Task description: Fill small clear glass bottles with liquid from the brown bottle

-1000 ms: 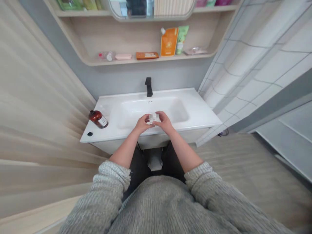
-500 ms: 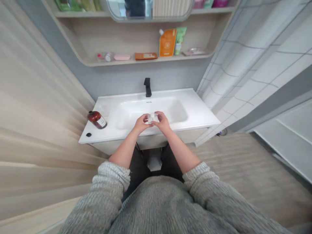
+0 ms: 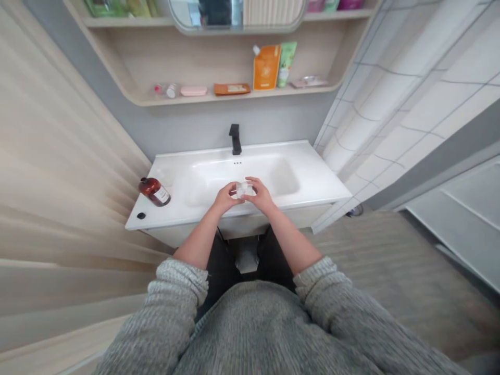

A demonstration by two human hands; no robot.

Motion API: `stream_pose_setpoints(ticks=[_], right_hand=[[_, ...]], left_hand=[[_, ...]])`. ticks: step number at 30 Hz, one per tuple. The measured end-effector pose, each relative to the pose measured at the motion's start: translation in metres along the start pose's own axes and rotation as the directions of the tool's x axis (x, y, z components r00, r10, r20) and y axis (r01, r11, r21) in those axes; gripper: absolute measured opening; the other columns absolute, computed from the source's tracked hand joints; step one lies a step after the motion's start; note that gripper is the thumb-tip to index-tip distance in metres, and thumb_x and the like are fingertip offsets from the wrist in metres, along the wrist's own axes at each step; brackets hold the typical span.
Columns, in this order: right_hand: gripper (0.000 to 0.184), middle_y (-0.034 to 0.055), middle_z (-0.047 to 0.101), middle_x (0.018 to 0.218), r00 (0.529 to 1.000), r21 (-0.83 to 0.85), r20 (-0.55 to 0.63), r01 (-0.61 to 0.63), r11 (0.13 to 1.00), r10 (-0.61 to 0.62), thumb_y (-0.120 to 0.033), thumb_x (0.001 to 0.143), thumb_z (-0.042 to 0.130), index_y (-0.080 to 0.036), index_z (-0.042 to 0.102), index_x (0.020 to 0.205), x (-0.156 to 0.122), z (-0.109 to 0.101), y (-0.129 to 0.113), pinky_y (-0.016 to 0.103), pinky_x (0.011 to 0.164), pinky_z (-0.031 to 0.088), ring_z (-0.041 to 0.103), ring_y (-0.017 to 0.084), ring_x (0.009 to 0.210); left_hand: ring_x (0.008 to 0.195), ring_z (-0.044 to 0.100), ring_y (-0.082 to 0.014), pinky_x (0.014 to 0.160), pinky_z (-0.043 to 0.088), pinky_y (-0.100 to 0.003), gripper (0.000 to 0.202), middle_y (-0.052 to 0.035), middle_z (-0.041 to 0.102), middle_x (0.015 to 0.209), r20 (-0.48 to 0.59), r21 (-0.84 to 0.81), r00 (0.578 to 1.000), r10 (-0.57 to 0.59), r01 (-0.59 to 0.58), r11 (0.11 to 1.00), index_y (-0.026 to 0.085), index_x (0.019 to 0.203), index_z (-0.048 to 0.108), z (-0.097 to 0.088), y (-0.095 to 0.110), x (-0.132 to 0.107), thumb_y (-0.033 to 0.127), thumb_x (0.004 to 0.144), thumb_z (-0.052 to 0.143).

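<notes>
Clear square container (image 3: 244, 189) between left hand (image 3: 225, 198) and right hand (image 3: 261, 196)

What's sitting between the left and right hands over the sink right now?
The head view shows a small transparent object, too blurred to identify, held between the left hand and the right hand.
</notes>
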State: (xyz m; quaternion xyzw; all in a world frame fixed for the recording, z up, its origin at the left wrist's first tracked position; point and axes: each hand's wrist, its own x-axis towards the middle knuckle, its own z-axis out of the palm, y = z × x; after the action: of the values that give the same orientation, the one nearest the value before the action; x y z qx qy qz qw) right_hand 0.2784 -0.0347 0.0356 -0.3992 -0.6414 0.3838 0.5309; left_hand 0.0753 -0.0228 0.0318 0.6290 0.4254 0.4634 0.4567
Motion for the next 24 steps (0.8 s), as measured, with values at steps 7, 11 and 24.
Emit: stream_pose_setpoints(ticks=[7,11,24], right_hand=[[0.067,0.0140,0.077,0.141,0.999,0.017,0.038,0.009,1.000,-0.010,-0.079,0.075,0.094,-0.027,0.082,0.116,-0.001,-0.006,-0.008,0.054,0.121,0.056,0.070,0.035,0.136],[0.060,0.0129,0.081,0.134,0.992,-0.006,0.117,0.045,0.999,-0.044,-0.081,0.085,0.085,-0.028,0.085,0.112,0.009,-0.012,-0.013,0.053,0.116,0.058,0.073,0.034,0.130],[0.053,0.0115,0.084,0.127,0.988,-0.082,0.147,0.053,0.995,-0.041,-0.072,0.087,0.085,-0.026,0.087,0.112,0.018,-0.010,-0.019,0.049,0.106,0.059,0.076,0.035,0.120]], left_hand=[[0.115,0.079,-0.0302,0.114,0.062,-0.055,0.084,-0.0125,0.082,0.124,0.047,-0.031,0.999,-0.001,0.002,1.000,0.019,0.123,0.073,-0.001,0.001,0.000,0.038,0.049,0.107],[0.113,0.079,-0.0301,0.111,0.064,-0.055,0.085,-0.0116,0.083,0.122,0.050,-0.041,0.999,-0.013,0.015,0.999,0.020,0.121,0.073,-0.002,0.003,0.000,0.042,0.047,0.110],[0.119,0.079,-0.0325,0.114,0.063,-0.055,0.086,-0.0131,0.083,0.127,0.054,-0.057,0.998,-0.036,0.039,0.998,0.019,0.123,0.074,-0.002,0.000,0.001,0.039,0.047,0.110]])
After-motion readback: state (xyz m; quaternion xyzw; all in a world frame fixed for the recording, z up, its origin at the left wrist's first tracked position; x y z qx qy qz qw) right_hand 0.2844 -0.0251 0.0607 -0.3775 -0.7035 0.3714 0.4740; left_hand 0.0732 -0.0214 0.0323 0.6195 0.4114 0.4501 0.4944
